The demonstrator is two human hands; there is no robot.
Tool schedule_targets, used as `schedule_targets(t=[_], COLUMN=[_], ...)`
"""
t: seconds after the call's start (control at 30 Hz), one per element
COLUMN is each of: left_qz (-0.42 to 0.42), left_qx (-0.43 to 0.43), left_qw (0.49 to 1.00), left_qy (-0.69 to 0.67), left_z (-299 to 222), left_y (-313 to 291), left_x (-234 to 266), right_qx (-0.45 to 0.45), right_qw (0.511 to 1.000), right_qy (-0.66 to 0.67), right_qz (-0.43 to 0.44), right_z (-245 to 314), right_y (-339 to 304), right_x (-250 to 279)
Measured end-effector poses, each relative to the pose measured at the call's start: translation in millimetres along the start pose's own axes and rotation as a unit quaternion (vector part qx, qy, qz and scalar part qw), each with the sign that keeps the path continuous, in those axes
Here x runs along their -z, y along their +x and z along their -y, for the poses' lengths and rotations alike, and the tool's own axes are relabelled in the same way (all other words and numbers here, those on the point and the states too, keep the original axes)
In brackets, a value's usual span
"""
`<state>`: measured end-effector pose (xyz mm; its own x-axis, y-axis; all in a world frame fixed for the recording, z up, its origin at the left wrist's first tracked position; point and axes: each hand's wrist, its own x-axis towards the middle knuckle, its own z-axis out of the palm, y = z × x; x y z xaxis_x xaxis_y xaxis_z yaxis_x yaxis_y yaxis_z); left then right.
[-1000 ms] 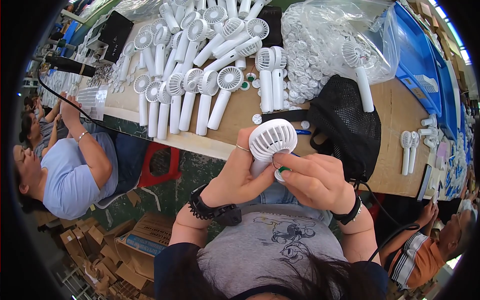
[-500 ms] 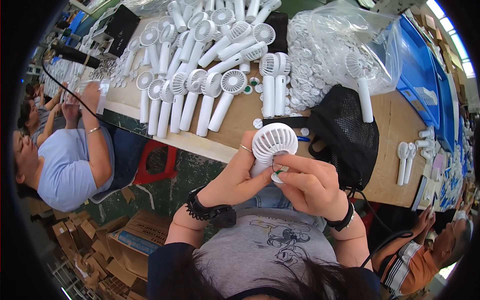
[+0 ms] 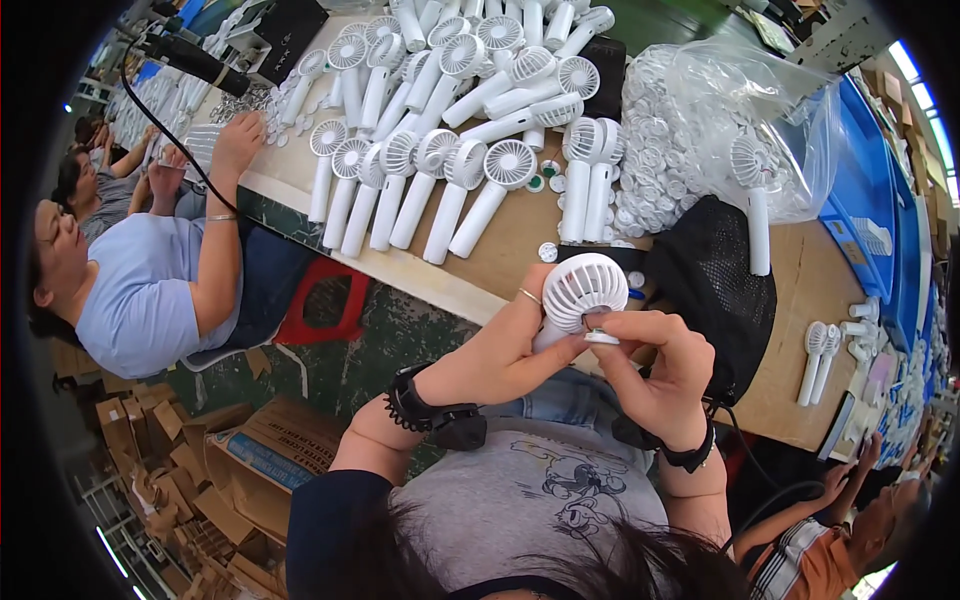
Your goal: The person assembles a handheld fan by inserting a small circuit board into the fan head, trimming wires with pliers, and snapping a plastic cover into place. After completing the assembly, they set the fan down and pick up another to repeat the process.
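A white handheld fan (image 3: pixel 585 290) is gripped in my left hand (image 3: pixel 505 350), its caged round head tilted up beyond my fingers. Close against the lower rim of that head, my right hand (image 3: pixel 660 360) pinches a small white round cap (image 3: pixel 601 338) between thumb and fingers. The cap is seen nearly edge-on. My left hand hides most of the fan's handle. Ahead on the table lie many similar white fans (image 3: pixel 510 165), in a row and in a heap behind it.
A clear plastic bag (image 3: pixel 660 130) spills small white discs at the back. Right of my hands lies a black mesh bag (image 3: pixel 715 290), with blue trays (image 3: pixel 860 220) beyond. One co-worker (image 3: pixel 150 270) sits at left, another (image 3: pixel 840 540) at lower right. Cardboard boxes (image 3: pixel 270 450) stand on the floor.
The view has shifted, so the table and fans appear further right. The cap in my right hand has turned from showing its green-marked face to nearly edge-on, at the fan head.
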<state>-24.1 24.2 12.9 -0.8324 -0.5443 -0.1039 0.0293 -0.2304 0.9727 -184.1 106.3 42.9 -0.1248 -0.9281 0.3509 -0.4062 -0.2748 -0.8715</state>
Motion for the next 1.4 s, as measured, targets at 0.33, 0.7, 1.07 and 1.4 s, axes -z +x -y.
schedule_targets(t=[0.33, 0.7, 1.07, 1.4], left_qz=[0.015, 0.016, 0.015, 0.002], left_qx=[-0.066, -0.013, -0.024, -0.096], left_qw=[0.995, 0.999, 0.999, 0.992], left_qy=[0.069, 0.031, 0.025, 0.083], left_z=[-1, -4, -4, 0], left_y=[2, 4, 4, 5], left_x=[0, 0, 0, 2], right_qx=[0.049, -0.038, -0.138, -0.021], right_qw=[0.996, 0.997, 0.975, 0.999], right_qy=[-0.062, 0.051, 0.164, -0.046], right_qz=[-0.049, -0.038, -0.056, -0.02], right_z=[4, -12, -9, 5], right_y=[1, 4, 7, 12], right_x=[-1, 8, 12, 11])
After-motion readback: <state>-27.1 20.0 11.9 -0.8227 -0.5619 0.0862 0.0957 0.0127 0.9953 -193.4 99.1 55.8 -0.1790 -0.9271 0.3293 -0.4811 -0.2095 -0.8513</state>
